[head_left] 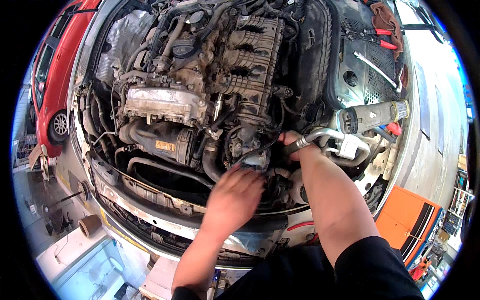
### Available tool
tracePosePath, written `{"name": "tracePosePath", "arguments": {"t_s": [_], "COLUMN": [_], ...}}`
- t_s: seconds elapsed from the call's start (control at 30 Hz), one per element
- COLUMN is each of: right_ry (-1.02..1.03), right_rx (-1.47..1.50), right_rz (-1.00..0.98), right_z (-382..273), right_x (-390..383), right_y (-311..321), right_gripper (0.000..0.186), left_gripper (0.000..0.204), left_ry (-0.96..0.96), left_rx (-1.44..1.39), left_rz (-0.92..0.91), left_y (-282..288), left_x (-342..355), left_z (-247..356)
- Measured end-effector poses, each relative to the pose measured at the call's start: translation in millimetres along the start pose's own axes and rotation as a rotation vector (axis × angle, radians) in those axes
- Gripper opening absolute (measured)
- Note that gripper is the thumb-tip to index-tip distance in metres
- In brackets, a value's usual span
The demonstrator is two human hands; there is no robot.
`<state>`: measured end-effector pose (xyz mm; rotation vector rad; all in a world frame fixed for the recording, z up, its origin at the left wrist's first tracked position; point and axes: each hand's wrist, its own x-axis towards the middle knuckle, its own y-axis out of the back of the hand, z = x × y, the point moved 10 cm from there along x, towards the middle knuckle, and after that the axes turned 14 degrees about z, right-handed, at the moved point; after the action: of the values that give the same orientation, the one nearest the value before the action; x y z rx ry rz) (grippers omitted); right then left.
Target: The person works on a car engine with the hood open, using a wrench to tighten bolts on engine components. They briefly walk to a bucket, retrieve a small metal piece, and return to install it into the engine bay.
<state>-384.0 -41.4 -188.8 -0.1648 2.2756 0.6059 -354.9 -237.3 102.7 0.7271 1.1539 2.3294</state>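
1. The rounded engine part (244,140) lay just beyond the left hand (232,200) and to the left of the right hand (291,142).
2. The left hand was blurred, fingers bent; its grip could not be told.
3. A metal pipe (322,133) partly covered the right hand, whose grip could not be told either.

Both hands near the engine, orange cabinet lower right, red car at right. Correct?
No: the head view shows the red car at left. Left hand and right hand near the engine, orange cabinet lower right: as stated.
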Motion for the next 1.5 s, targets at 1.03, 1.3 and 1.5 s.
{"name": "tracePosePath", "arguments": {"t_s": [1.03,1.3,1.5], "right_ry": [0.092,0.008,0.202], "right_rx": [0.677,0.577,0.310], "right_rz": [-0.115,-0.169,-0.093], "right_z": [-5.0,4.5,-8.3], "right_x": [69.3,96.2,118.0], "right_y": [-47.2,-65.3,-66.9], "right_gripper": [0.025,0.035,0.037], "left_gripper": [0.031,0.042,0.042], "left_ry": [0.206,0.199,0.163], "left_rx": [0.417,0.419,0.431], "left_rz": [0.358,0.337,0.312], "left_y": [31.6,32.5,26.4], "left_x": [-136.3,-137.2,-136.9], "left_z": [-73.2,-68.2,-69.3]}}
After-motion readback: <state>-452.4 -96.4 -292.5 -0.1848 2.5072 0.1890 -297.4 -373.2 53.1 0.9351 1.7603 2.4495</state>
